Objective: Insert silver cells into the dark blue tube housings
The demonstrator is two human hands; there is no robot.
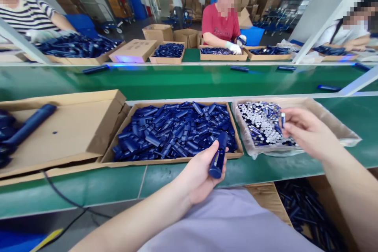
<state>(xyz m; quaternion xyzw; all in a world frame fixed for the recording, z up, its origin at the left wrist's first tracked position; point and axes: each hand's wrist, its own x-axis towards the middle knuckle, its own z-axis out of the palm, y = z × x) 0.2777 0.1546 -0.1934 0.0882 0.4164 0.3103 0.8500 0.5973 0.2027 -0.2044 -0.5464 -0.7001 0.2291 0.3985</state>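
My left hand [203,171] is wrapped around a dark blue flashlight [217,157], tilted upward in front of the tray of blue parts. Part of its side shows a lighter strip that may be a battery inside; I cannot tell for sure. Between the thumb and fingers of my right hand [308,130] is a small battery [283,120], raised over the lined tray of batteries [262,126]. A shallow cardboard tray [174,160] just beyond my left hand is heaped with small blue plastic parts [174,128].
At left, a cardboard box [73,126] carries more flashlights [31,124]. A green conveyor [177,80] with several flashlights runs behind the trays. Across it, co-workers [221,23] handle parts. Below right, an open carton [310,212] holds dark blue tubes. A cable [63,197] hangs at lower left.
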